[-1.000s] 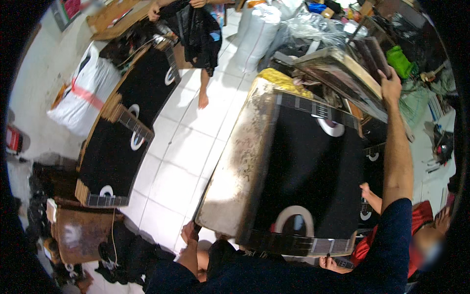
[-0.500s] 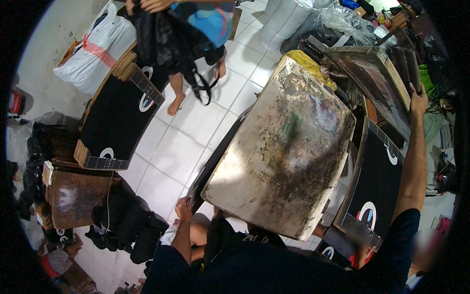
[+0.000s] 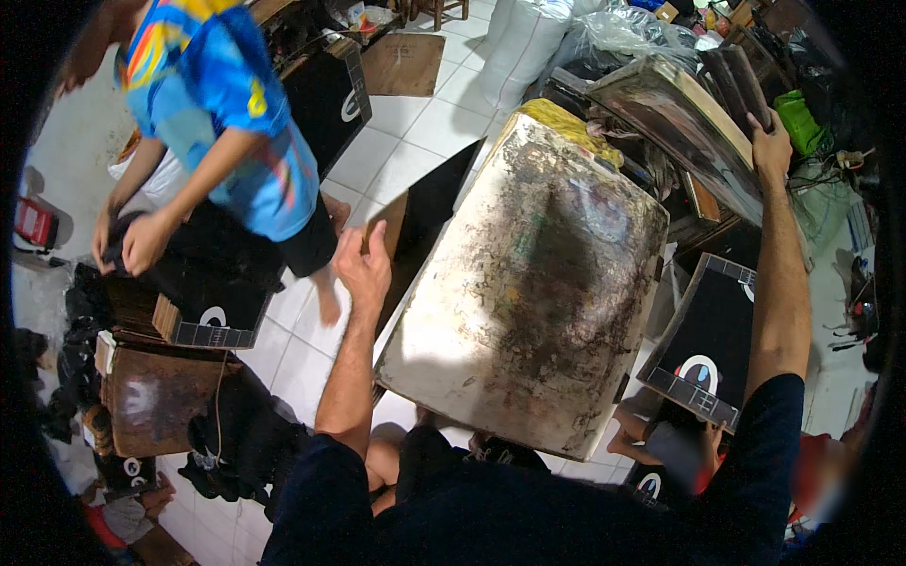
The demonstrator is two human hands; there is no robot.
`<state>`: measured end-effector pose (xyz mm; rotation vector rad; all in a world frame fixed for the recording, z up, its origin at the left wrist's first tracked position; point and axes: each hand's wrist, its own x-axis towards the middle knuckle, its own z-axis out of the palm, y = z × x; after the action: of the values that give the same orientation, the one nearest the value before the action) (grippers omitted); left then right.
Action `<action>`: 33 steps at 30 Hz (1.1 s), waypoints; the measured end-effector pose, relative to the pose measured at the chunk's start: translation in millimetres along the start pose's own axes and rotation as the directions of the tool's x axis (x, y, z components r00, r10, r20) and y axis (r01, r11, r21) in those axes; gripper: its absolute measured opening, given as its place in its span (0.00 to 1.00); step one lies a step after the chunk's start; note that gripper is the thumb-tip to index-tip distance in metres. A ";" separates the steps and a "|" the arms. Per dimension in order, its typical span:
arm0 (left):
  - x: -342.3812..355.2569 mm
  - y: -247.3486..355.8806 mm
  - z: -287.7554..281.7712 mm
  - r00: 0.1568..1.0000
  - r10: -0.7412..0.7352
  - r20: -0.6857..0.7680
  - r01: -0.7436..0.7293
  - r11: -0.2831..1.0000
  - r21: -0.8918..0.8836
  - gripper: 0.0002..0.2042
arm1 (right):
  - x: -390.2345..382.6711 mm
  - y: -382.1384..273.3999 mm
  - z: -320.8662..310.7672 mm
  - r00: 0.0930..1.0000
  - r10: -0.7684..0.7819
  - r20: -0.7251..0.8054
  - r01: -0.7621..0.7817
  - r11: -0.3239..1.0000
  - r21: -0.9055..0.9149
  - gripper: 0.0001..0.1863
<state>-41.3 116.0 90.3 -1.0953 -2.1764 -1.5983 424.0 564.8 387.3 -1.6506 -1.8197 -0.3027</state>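
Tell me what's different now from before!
The left hand has come up, fingers spread, and seems to have let go of the black panel beside it. The stained board, first covered by a black panel, is uncovered. The person in the blue shirt moved left and closer. The right hand stays on the raised wooden frame; the white sack stayed put.

On my feed, the black panel [image 3: 703, 335] that covered most of the stained slab [image 3: 453, 340] a second ago now lies to the slab's right. My left hand [image 3: 363, 269] has risen from the slab's near-left corner, letting go of the brown-edged panel [image 3: 434, 208], and is up beside its left edge, fingers loosened. The co-worker [image 3: 222, 141] has come from beyond the slab to its left.
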 end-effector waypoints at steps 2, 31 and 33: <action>14.2 37.3 -16.5 0.999 0.020 -0.037 -0.022 0.998 -0.052 0.06 | 0.1 -3.6 -0.1 1.000 0.002 0.008 -0.002 1.000 -0.017 0.28; -128.0 -156.8 -133.0 0.714 -0.688 0.130 0.472 0.610 0.636 0.31 | -18.9 -28.9 -1.5 0.997 -0.041 -0.068 0.036 0.997 -0.073 0.26; -132.4 -133.3 -146.5 0.652 -0.728 0.212 0.676 0.685 0.270 0.28 | -26.2 -39.1 -12.0 0.999 0.034 -0.023 -0.035 0.998 -0.059 0.27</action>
<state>-74.5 -88.8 -26.7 -0.4456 -3.1586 -1.5016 390.3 529.9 390.5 -1.7104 -1.7801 -0.3611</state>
